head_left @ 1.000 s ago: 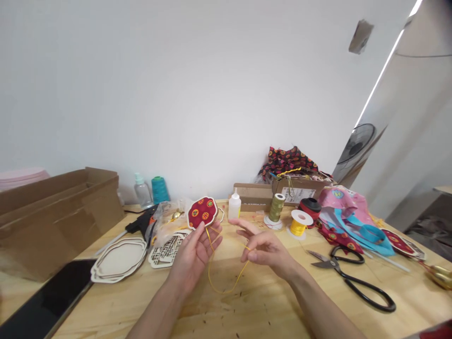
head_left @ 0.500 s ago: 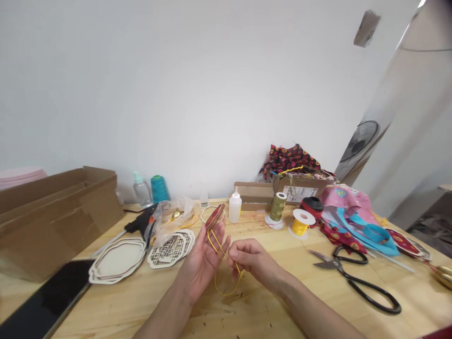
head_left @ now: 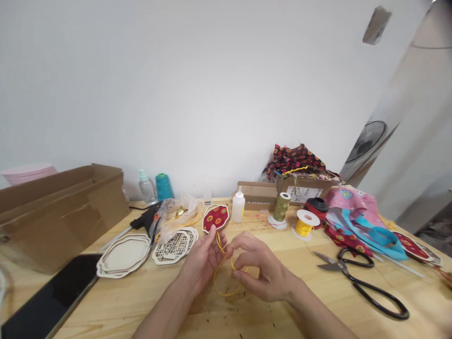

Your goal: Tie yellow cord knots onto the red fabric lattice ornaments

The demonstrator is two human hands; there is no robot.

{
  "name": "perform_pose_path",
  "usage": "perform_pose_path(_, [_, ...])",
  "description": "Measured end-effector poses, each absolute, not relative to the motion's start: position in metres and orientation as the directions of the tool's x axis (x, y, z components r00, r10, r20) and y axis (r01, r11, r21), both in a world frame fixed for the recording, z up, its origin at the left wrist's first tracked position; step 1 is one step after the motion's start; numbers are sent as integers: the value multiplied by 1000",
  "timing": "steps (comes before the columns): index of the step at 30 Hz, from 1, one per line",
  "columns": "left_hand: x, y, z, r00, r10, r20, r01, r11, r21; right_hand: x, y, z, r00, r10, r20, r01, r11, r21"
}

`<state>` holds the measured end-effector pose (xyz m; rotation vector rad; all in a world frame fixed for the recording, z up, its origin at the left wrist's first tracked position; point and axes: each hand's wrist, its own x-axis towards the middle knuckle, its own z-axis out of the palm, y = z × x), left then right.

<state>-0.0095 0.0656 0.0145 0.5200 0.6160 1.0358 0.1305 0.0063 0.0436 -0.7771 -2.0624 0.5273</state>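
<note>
My left hand [head_left: 206,254] is closed around the lower edge of a small scalloped ornament [head_left: 216,219] with red flower-patterned fabric and a pale rim, its face turned toward me. From the ornament's bottom a yellow cord [head_left: 221,242] runs down past my left fingers and hangs in a loose loop over the table. My right hand [head_left: 259,266] is just to the right, fingers curled, its fingertips at the cord. The exact grip of the right fingertips on the thin cord is partly hidden.
Black-handled scissors [head_left: 356,275] lie at right, by a yellow cord spool [head_left: 303,223]. A glue bottle [head_left: 238,207] stands behind my hands. Pale lattice pieces [head_left: 173,247], blank scalloped plates [head_left: 123,254], a phone [head_left: 52,296] and a cardboard box [head_left: 63,219] are at left.
The ornament has turned from edge-on to face me, with my left thumb now over its lower edge. My right fingers have spread somewhat from a tight pinch on the cord.
</note>
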Motion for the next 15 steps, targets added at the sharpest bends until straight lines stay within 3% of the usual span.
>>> perform_pose_path(3, [-8,65,13,384,889,-250,-588,445,676,135,6,46,-392,638,663,427,765,-483])
perform_pose_path(9, [-8,63,11,387,856,-342,-494,506,707,152,14,43,-130,636,761,621,650,-437])
perform_pose_path(12, [-9,60,12,373,850,-373,-443,516,733,152,14,44,19,626,779,574,631,-521])
perform_pose_path(15, [-7,58,12,358,853,-379,-403,507,762,145,13,43,158,755,636,323,569,-756])
